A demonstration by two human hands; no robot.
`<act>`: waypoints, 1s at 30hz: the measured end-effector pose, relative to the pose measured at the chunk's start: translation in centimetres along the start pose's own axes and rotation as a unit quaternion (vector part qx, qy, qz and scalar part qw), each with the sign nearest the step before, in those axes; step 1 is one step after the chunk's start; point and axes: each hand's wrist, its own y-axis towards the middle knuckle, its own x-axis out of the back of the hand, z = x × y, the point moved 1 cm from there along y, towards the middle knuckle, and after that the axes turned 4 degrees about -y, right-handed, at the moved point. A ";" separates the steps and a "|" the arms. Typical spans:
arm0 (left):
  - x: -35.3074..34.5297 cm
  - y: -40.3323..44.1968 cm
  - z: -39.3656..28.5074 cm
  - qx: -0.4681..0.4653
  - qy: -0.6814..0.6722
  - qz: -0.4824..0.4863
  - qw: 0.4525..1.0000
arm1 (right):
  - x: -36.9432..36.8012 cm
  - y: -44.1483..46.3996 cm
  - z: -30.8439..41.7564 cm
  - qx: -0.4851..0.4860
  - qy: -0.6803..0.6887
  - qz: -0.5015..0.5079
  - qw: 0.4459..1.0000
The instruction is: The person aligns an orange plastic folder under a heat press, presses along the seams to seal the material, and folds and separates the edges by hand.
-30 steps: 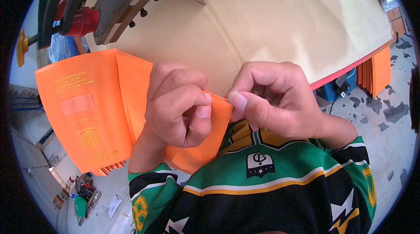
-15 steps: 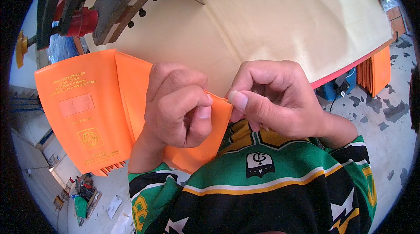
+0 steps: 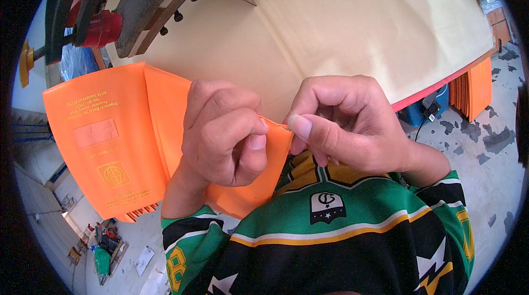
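An orange plastic cover [image 3: 132,113] with gold print and a small rectangular window lies spread open at the left, over the table's near edge. My left hand [image 3: 223,135] is closed, fingers curled on the right flap of that cover. Just to its right, my right hand [image 3: 350,127] pinches the flap's upper corner between thumb and forefinger. Both hands are close together in front of my chest. The fingertips hide part of the corner, so I cannot see its inner layers.
A cream-coloured table surface [image 3: 352,25] stretches behind my hands. A grey and red machine [image 3: 138,14] stands at the upper left. Stacked orange sheets [image 3: 471,94] sit under the table at the right, beside a blue object [image 3: 412,114] with a cable.
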 end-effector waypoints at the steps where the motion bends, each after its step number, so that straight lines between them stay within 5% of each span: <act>1: 0.0 0.0 0.0 0.000 0.000 0.000 1.000 | 0.0 0.0 0.0 0.000 -0.002 0.001 1.000; 20: -0.1 -0.2 1.4 0.022 -0.004 0.004 1.000 | -0.1 0.3 -0.2 -0.021 0.004 -0.011 1.000; 30: -0.8 -0.3 2.6 0.045 0.009 -0.009 0.999 | 0.1 0.6 -1.0 0.043 -0.042 -0.036 0.998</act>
